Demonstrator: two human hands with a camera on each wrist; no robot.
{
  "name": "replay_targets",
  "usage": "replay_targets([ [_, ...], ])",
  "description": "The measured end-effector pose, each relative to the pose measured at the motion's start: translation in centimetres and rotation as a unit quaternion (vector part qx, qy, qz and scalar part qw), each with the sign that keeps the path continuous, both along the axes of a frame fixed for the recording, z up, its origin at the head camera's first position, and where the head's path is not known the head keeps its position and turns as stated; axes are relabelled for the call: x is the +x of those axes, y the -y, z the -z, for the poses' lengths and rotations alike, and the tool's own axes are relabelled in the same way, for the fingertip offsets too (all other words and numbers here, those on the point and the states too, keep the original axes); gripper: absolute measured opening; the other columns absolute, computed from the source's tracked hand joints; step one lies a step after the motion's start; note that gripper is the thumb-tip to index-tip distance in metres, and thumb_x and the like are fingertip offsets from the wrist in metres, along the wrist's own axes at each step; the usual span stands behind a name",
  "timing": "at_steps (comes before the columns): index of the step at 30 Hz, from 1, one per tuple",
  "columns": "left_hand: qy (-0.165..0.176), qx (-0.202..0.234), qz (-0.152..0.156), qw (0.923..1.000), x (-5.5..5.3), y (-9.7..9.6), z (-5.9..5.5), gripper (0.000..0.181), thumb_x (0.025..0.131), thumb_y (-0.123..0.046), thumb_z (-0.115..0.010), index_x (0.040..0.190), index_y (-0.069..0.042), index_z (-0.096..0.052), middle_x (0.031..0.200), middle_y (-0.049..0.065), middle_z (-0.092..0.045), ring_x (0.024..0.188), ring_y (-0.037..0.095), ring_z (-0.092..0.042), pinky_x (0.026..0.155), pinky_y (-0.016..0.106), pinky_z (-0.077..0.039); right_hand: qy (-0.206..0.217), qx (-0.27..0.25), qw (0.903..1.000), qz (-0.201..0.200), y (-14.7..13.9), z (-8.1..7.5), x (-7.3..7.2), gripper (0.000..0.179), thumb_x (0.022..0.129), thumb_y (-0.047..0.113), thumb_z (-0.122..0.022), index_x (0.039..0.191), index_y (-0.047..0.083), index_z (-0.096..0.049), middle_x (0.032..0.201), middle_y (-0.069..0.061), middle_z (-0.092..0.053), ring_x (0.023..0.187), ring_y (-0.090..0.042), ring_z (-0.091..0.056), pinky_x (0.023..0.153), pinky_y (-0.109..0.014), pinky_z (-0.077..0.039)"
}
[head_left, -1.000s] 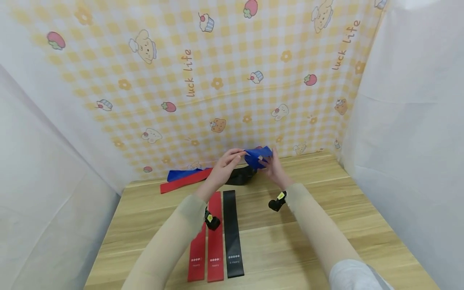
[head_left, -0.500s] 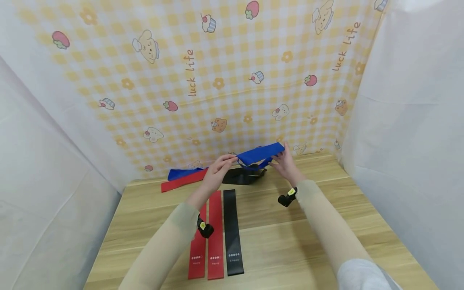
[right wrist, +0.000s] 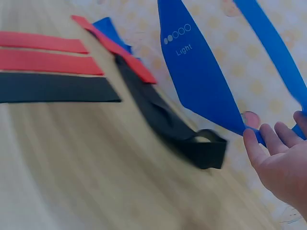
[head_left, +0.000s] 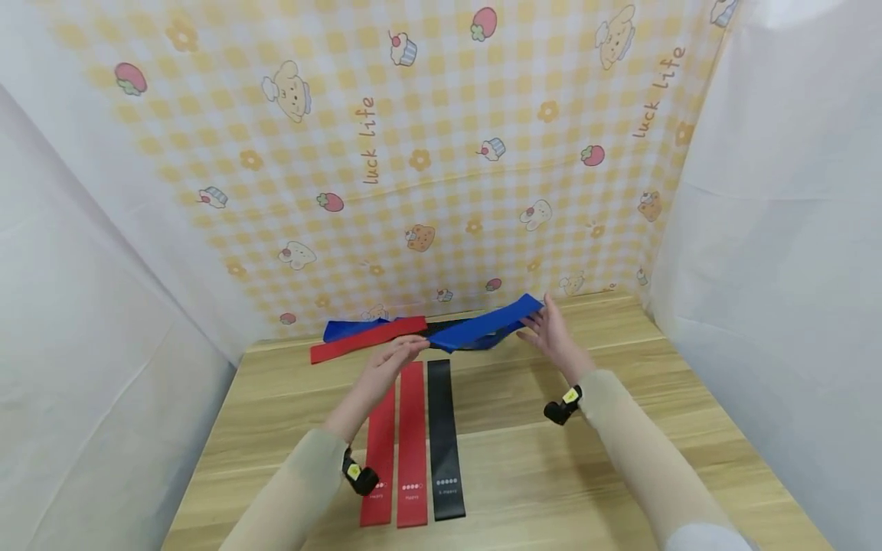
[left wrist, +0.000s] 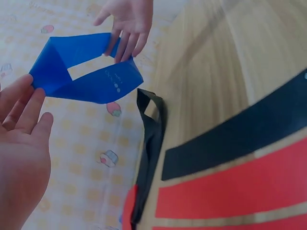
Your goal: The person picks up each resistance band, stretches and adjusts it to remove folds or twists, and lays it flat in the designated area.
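A blue resistance band (head_left: 485, 325), a loop printed "Light", stretches between both hands near the patterned back cloth. My left hand (head_left: 386, 371) pinches its left end with the fingertips; in the left wrist view the left hand (left wrist: 21, 139) sits right at the band's folded corner. At the other end, the fingers of my right hand (head_left: 558, 340) reach into the loop, loosely straight. The right thumb stands apart from the blue band (left wrist: 100, 86) in the left wrist view. From the right wrist, the right hand (right wrist: 283, 153) shows its fingers spread along the blue band (right wrist: 199, 72).
Two red bands (head_left: 412, 444) and a black band (head_left: 446, 440) lie flat side by side on the wooden table (head_left: 524, 474). Along the back lie another red band (head_left: 365, 340), a blue band (head_left: 338, 330) and a crumpled black band (right wrist: 158, 115). White cloths (head_left: 772, 229) flank the table.
My hands have drawn apart, the left moving left and toward me, the right moving right. Between them the blue band has opened from a bunched shape into a long loop.
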State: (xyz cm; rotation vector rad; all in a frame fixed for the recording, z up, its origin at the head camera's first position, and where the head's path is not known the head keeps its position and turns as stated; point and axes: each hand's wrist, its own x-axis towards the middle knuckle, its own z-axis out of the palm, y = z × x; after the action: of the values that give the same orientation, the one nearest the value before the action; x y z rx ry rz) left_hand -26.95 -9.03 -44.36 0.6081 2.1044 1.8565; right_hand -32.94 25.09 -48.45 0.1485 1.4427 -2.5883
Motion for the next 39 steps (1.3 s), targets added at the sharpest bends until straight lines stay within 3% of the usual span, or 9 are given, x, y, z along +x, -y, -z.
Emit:
replay_targets([
  [2, 0.021, 0.002, 0.001, 0.9998, 0.8, 0.9, 0.9, 0.053, 0.103, -0.040, -0.043, 0.134, 0.001, -0.055, 0.141, 0.013, -0.048, 0.136, 0.028, -0.039, 0.113, 0.045, -0.025, -0.016, 0.006, 0.9999, -0.001, 0.3, 0.8, 1.3, 0.070, 0.105, 0.044, -0.024, 0.153, -0.001, 0.001, 0.159, -0.022, 0.002, 0.145, -0.035, -0.011, 0.112, -0.054, -0.021],
  [4, 0.033, 0.005, 0.002, 0.9994, 1.6, 1.7, 1.8, 0.053, 0.102, -0.040, -0.045, 0.133, 0.002, -0.055, 0.141, 0.016, -0.048, 0.135, 0.030, -0.040, 0.112, 0.047, -0.025, -0.045, -0.007, 0.9989, -0.012, 0.1, 2.8, 2.0, 0.055, 0.105, 0.032, -0.028, 0.149, -0.001, -0.025, 0.157, -0.023, -0.016, 0.142, -0.036, -0.022, 0.110, -0.054, -0.027],
  [7, 0.057, -0.013, -0.003, 0.9983, 2.9, 2.9, 3.2, 0.051, 0.101, -0.041, -0.048, 0.133, -0.002, -0.056, 0.140, 0.015, -0.050, 0.134, 0.030, -0.042, 0.111, 0.049, -0.027, -0.050, 0.009, 0.9987, -0.004, 0.6, 4.4, 3.8, 0.030, 0.099, 0.014, -0.033, 0.119, 0.005, -0.054, 0.142, -0.017, -0.044, 0.138, -0.038, -0.032, 0.108, -0.056, -0.029],
  [10, 0.069, -0.044, -0.008, 0.9966, 4.2, 3.8, 4.5, 0.047, 0.101, -0.039, -0.049, 0.133, -0.006, -0.056, 0.136, 0.016, -0.053, 0.133, 0.033, -0.043, 0.110, 0.053, -0.028, -0.014, 0.061, 0.9979, 0.017, 1.6, 4.7, 6.0, 0.019, 0.095, 0.004, -0.035, 0.092, 0.011, -0.052, 0.120, -0.006, -0.060, 0.133, -0.035, -0.040, 0.109, -0.056, -0.028],
  [17, 0.061, -0.121, -0.015, 0.9907, 6.3, 4.5, 6.9, 0.039, 0.100, -0.035, -0.052, 0.124, -0.006, -0.065, 0.129, 0.010, -0.056, 0.126, 0.035, -0.046, 0.103, 0.057, -0.036, 0.060, 0.064, 0.9955, 0.036, 2.6, 6.7, 9.1, 0.011, 0.099, 0.001, -0.042, 0.093, 0.009, -0.047, 0.086, 0.004, -0.064, 0.095, -0.014, -0.064, 0.103, -0.052, -0.038],
  [24, 0.015, -0.197, -0.022, 0.9800, 7.0, 4.4, 8.5, 0.033, 0.101, -0.029, -0.051, 0.118, -0.006, -0.069, 0.120, 0.008, -0.060, 0.114, 0.032, -0.054, 0.092, 0.047, -0.049, 0.090, 0.055, 0.9932, 0.048, 3.2, 8.0, 10.4, 0.016, 0.100, 0.012, -0.051, 0.085, 0.010, -0.046, 0.093, -0.001, -0.065, 0.113, -0.032, -0.059, 0.093, -0.047, -0.048],
  [34, -0.061, -0.322, -0.031, 0.9441, 7.3, 3.3, 9.9, 0.024, 0.095, -0.025, -0.063, 0.104, -0.006, -0.075, 0.108, 0.003, -0.064, 0.100, 0.023, -0.059, 0.085, 0.043, -0.052, 0.085, 0.079, 0.9930, 0.020, 3.1, 9.2, 11.0, 0.011, 0.099, 0.005, -0.040, 0.089, 0.007, -0.042, 0.101, -0.013, -0.061, 0.097, -0.024, -0.065, 0.085, -0.041, -0.053],
  [36, -0.074, -0.345, -0.027, 0.9352, 7.1, 2.9, 10.0, 0.021, 0.093, -0.024, -0.066, 0.103, -0.009, -0.075, 0.105, 0.001, -0.065, 0.097, 0.021, -0.059, 0.084, 0.043, -0.052, 0.087, 0.082, 0.9928, 0.013, 3.1, 9.2, 11.0, 0.012, 0.100, 0.007, -0.040, 0.107, -0.001, -0.044, 0.119, -0.026, -0.056, 0.106, -0.030, -0.062, 0.089, -0.043, -0.051],
  [39, -0.113, -0.396, -0.026, 0.9107, 6.8, 2.2, 9.9, 0.017, 0.089, -0.026, -0.070, 0.096, -0.012, -0.075, 0.092, -0.003, -0.064, 0.085, 0.015, -0.058, 0.076, 0.036, -0.053, 0.097, 0.063, 0.9933, 0.003, 3.3, 9.1, 11.2, 0.049, 0.101, 0.010, -0.039, 0.143, -0.009, -0.020, 0.144, -0.039, -0.029, 0.122, -0.043, -0.049, 0.096, -0.048, -0.046],
])
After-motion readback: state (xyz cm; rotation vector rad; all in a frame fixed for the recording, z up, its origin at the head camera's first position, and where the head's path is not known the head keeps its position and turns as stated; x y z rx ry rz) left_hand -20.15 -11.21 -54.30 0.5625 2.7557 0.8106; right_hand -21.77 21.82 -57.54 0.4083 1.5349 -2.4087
